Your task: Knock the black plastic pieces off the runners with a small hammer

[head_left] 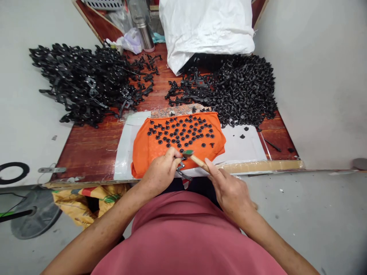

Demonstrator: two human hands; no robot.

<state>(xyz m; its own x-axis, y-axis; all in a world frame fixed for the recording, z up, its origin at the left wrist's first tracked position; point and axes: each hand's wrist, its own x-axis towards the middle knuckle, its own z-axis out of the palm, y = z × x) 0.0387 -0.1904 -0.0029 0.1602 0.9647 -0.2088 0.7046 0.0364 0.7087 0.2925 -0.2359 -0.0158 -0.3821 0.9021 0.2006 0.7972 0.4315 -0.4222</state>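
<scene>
My left hand [162, 167] is pinched on a small black plastic bracket [182, 173] at the near edge of an orange cloth [141, 152]. Wrapped round a wooden handle, my right hand [231, 187] holds a small hammer [197, 160] with a green head. The hammer head is right beside my left fingertips, over the bracket's upper end; whether they touch I cannot tell. Many black round-headed pegs [182, 138] stand spread over the cloth, most with their stems up. My fingers hide part of the bracket.
A tall heap of black brackets [83, 84] lies at left. At right is a pile of loose black pegs [246, 91], below a white woven sack [206, 30]. A steel flask [146, 36] stands at the back. A thin dark rod [273, 145] lies near the right edge.
</scene>
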